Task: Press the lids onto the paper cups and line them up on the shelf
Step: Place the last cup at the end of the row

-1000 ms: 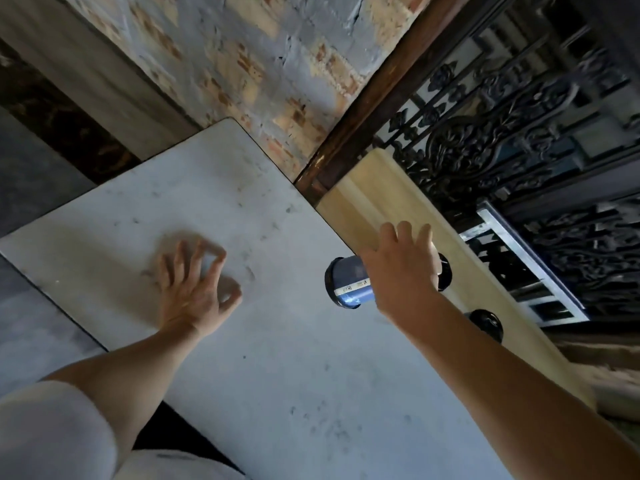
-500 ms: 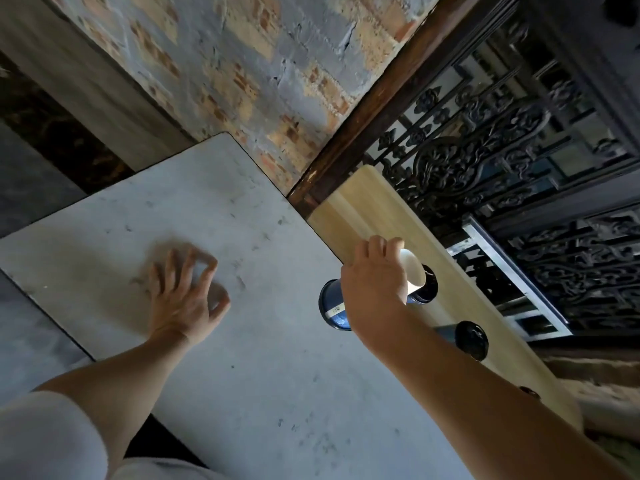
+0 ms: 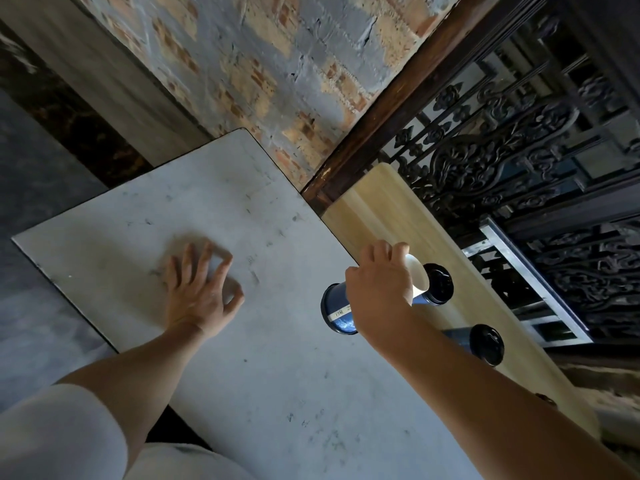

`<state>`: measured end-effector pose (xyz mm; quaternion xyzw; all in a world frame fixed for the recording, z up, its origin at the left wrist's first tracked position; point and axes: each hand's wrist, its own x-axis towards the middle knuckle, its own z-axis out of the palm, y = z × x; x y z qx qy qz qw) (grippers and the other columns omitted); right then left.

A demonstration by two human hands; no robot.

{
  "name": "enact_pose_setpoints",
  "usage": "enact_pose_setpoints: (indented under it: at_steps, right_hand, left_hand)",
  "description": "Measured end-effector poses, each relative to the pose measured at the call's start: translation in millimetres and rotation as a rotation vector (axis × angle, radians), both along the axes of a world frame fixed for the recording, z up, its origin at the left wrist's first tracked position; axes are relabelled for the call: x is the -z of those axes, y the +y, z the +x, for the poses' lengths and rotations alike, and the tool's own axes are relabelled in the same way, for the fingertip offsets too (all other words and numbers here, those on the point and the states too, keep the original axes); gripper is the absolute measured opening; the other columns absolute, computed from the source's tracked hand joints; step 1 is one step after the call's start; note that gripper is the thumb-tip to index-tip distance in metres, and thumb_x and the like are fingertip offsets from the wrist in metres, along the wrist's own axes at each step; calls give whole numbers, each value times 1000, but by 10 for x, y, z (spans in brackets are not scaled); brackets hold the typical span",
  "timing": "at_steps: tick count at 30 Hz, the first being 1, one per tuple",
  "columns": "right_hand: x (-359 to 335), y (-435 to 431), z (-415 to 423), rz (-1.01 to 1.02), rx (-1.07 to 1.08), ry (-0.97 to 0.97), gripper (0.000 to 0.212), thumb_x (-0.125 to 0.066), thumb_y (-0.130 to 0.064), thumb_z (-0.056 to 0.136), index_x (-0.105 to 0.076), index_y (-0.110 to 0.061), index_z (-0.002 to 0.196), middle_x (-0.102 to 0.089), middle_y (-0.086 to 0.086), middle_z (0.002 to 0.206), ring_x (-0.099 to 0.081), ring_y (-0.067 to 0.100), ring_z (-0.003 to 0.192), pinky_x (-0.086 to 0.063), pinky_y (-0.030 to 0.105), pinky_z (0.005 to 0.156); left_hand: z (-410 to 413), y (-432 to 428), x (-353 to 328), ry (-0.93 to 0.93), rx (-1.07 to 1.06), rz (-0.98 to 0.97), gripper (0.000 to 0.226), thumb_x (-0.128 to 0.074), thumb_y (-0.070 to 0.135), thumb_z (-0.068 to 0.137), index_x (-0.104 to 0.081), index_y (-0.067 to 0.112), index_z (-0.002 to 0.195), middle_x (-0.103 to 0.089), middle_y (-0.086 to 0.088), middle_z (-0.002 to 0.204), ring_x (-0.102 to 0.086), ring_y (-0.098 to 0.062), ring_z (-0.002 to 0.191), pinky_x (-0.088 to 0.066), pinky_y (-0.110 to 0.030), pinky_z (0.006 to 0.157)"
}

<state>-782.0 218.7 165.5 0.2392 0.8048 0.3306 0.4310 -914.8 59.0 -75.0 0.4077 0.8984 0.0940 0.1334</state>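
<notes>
As I read it, right hand (image 3: pixel 379 296): fingers curled round the blue paper cup (image 3: pixel 337 310), gripping it from above.
Paper cup: held at the desk (image 3: pixel 242 375) edge beside the wooden shelf (image 3: pixel 381 202); white shows at its far end, lid or mouth I cannot tell.
Left hand (image 3: pixel 197 292): fingers spread, tips pressing the desk.
Shelf: far lidded cup (image 3: pixel 440 284) stands just behind the held one; near lidded cup (image 3: pixel 486 344) stands apart.

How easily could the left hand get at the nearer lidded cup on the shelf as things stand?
Probably not easily. The left hand rests spread on the table, well away from the shelf. The right hand, gripping a blue cup, and its forearm lie across the way to the lidded cup.
</notes>
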Motion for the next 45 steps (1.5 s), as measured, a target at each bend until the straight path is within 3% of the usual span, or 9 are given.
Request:
enact_pose_setpoints:
  at_steps: [12,16,21,30,45]
  right_hand:
    - [72,77,-2,2,36,-7,51,-65,-28,88,-50,-18,135,-38,16,134,-34,40,126,-21,57,110]
    - [85,80,2,0,36,-7,51,-66,-27,87,-50,-19,135,-38,16,134,-34,40,126,-22,57,110]
    - [90,87,18,-4,40,0,50,-65,-28,88,-51,-19,135,-38,15,135,-33,39,127,-21,57,110]
    - [116,80,55,-8,55,5,50,-66,-27,86,-53,-21,134,-39,14,133,-33,40,126,-22,57,109]
    - [141,121,19,-4,38,12,49,-64,-28,88,-51,-20,135,-39,15,135,-33,40,127,-22,57,110]
  left_hand:
    - [0,-6,-15,-10,-3,38,79,-41,64,75,-47,23,143,-29,-18,158,-18,-47,146,10,-51,119]
    - [-3,-4,-9,-17,-4,37,79,-41,65,76,-46,24,144,-27,-17,159,-16,-47,147,4,-55,120]
    - [-5,-3,-5,-13,-5,35,79,-41,65,77,-46,24,144,-27,-16,160,-15,-46,147,10,-52,120]
    - [4,-12,-1,18,2,21,79,-39,67,78,-46,24,144,-29,-17,157,-18,-47,146,-3,-58,120]
    - [1,-11,-24,-15,-5,31,77,-40,64,78,-46,24,144,-28,-17,158,-18,-47,146,-2,-58,120]
